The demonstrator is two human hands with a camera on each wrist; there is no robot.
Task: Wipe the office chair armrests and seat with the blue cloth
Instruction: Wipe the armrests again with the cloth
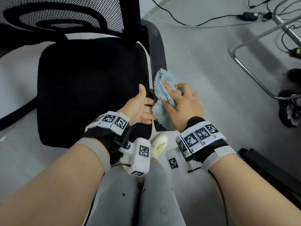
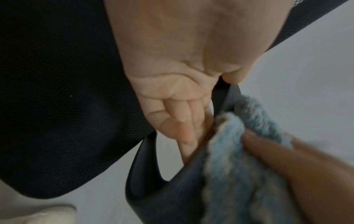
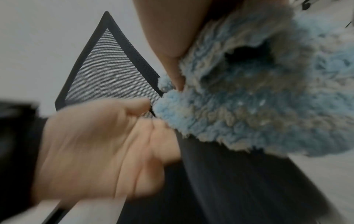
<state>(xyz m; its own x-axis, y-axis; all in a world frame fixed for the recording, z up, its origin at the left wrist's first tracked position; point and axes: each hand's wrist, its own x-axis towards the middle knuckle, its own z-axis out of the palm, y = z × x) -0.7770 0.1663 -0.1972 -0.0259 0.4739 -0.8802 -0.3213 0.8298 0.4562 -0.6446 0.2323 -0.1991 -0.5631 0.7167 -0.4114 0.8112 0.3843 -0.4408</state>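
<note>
While on armrest [image 1: 157,46], blue cloth [image 1: 162,93] under right hand [image 1: 184,101] fingers [image 1: 167,86].

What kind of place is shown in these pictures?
Probably an office or lab workroom: a black mesh-backed office chair stands on a smooth grey floor, with loose cables and a power adapter lying on it.

1. Blue cloth [image 1: 162,88]: fluffy, light blue, bunched, draped over the chair's right armrest [image 1: 157,51].
2. Armrest: dark, curved, just beside the seat [image 1: 91,88].
3. Seat: black fabric, with a mesh backrest [image 1: 73,15] behind it.
</note>
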